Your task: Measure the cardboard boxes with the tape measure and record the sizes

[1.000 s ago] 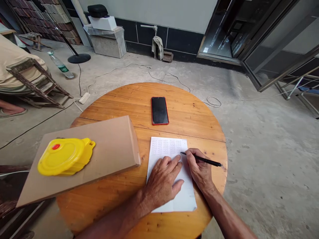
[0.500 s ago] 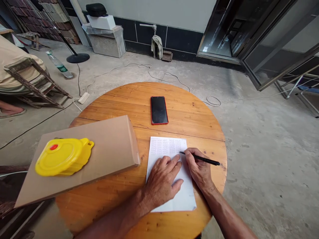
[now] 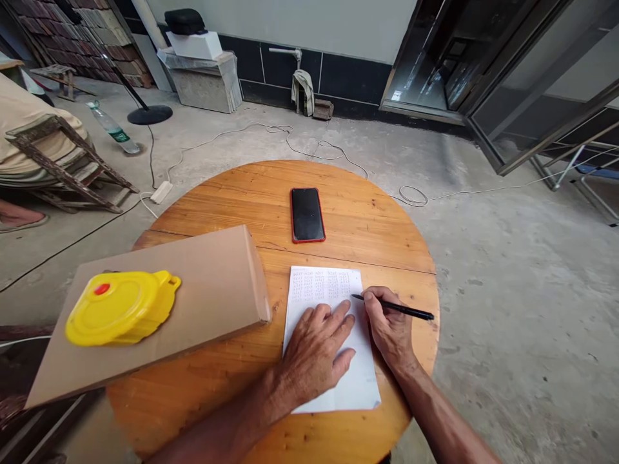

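Note:
A white sheet of paper (image 3: 348, 386) lies on the round wooden table (image 3: 358, 200), its upper part covered with several rows of small handwritten characters. My left hand (image 3: 319, 345) rests flat across the middle of the sheet, fingers spread, below the written rows. At the sheet's right edge, my right hand (image 3: 391, 325) pinches a black pen (image 3: 406, 310) between thumb and fingers. The pen's tip points left, near the right end of the lowest rows; whether it touches the paper I cannot tell.
A phone (image 3: 308, 215) in a red case lies beyond the paper. To the left, a cardboard box (image 3: 207, 277) bears a yellow plastic case (image 3: 120, 308) with a red button. A person sits on a wooden chair (image 3: 68, 161) at far left, near a plastic bottle (image 3: 113, 129).
My right hand and the pen have shifted slightly to the right along the sheet. My left hand stays in place on the paper. The view has moved a little.

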{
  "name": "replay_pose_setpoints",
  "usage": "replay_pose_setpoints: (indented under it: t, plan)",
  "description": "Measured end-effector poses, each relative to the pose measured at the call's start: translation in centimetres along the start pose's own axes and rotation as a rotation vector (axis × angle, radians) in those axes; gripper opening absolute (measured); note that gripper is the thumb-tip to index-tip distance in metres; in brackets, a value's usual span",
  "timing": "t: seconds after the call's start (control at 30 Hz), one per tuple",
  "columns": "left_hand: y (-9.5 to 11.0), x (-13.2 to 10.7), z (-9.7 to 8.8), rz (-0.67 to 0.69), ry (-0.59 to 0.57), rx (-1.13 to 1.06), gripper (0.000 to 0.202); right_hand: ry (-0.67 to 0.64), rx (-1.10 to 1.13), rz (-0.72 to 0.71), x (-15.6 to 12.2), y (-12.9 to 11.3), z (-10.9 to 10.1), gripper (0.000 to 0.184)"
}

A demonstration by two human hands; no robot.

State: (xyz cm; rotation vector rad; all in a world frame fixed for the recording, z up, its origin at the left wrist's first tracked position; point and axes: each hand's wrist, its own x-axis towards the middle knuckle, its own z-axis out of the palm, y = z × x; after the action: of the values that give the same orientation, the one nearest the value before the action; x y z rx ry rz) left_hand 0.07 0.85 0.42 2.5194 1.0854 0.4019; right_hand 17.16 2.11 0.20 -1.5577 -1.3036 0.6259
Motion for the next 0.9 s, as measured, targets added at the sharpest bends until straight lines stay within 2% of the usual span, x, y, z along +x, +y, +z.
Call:
replay_pose_setpoints:
  t: [0.6, 0.9]
  plan:
    - [0.14, 0.07, 0.0, -0.019, 0.011, -0.011, 0.053, -0.085, -0.033, -0.04, 0.05, 0.19, 0.33, 0.021]
    - [0.1, 0.01, 0.13, -0.02, 0.004, -0.006, 0.048, -0.028, 0.005, -0.026, -0.12, 0.26, -0.09, 0.02]
